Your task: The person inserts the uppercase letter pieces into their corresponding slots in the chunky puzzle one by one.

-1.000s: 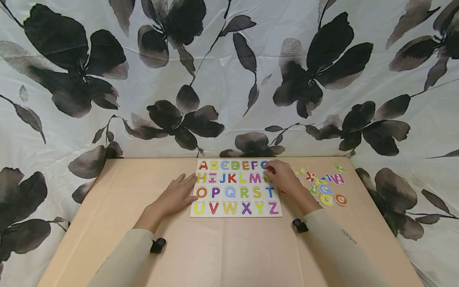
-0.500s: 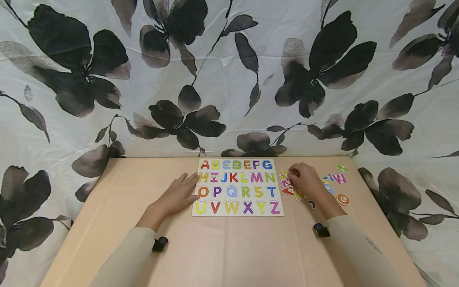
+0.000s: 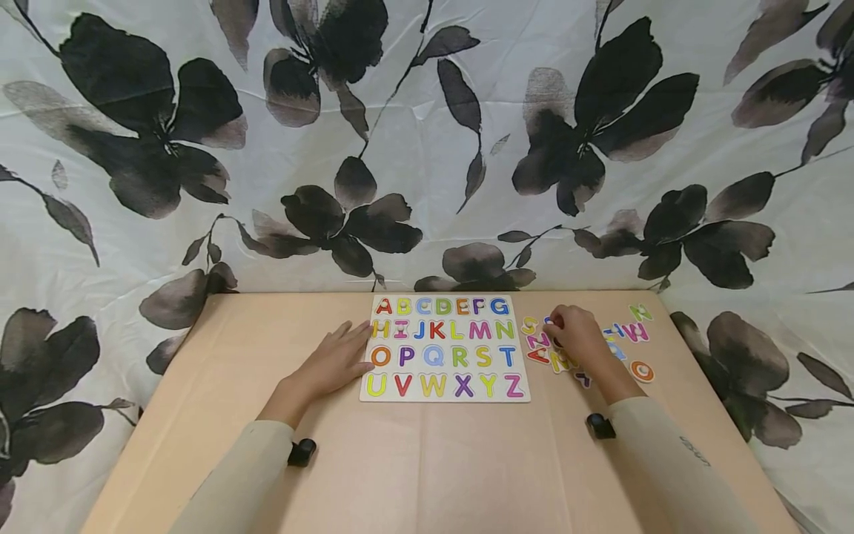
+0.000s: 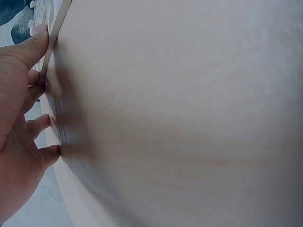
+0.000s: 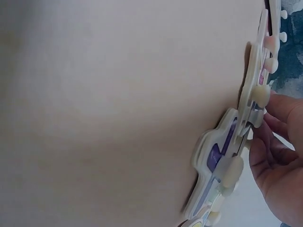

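A white alphabet puzzle board [image 3: 443, 369] with colourful letters A to Z in rows lies flat near the table's far edge. My left hand [image 3: 330, 362] rests at its left side, fingers spread and fairly straight; in the left wrist view the thumb [image 4: 35, 45] lies on the board's edge. To the right of the board, my right hand [image 3: 579, 335] is over a heap of loose letter pieces [image 3: 537, 356], fingers bent. The right wrist view shows its fingertips pinching at a small knob [image 5: 257, 118] on one piece, next to a purple piece [image 5: 215, 158].
More letter pieces lie farther right, among them an orange O [image 3: 642, 371], a pink piece [image 3: 637, 332] and a green N [image 3: 640, 312]. The tan table [image 3: 414, 467] ends in front of a floral cloth [image 3: 440, 185]. Each wrist wears a small black camera [image 3: 302, 452].
My right hand has moved from the board's upper right corner to the loose letters, uncovering the G and N, then stayed nearly still. The left hand keeps its place on the board.
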